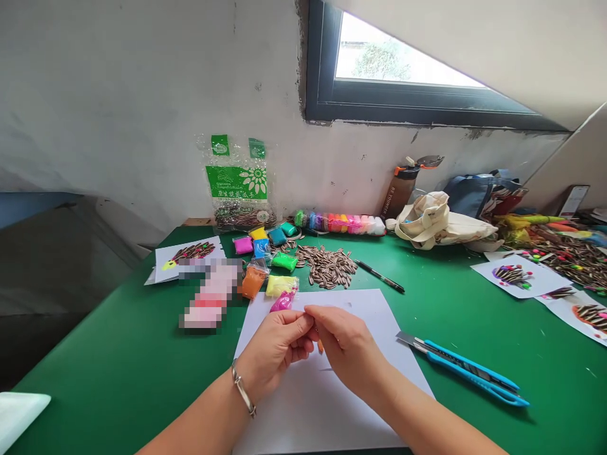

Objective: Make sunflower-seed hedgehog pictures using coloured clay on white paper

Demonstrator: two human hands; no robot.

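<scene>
over white paper [303,411], left hand [279,344] with fingers pinched, right hand [349,341] curled against it, any hold unclear

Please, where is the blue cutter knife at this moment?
In the head view, the knife lies on the green table, right of the right hand, blade toward the white paper.

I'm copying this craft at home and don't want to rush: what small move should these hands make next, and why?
Probably ease the left hand slightly away from the right hand, low over the white paper. The hands meet above it, hiding whatever may be between them, and the paper would likely catch anything that slips.
</scene>
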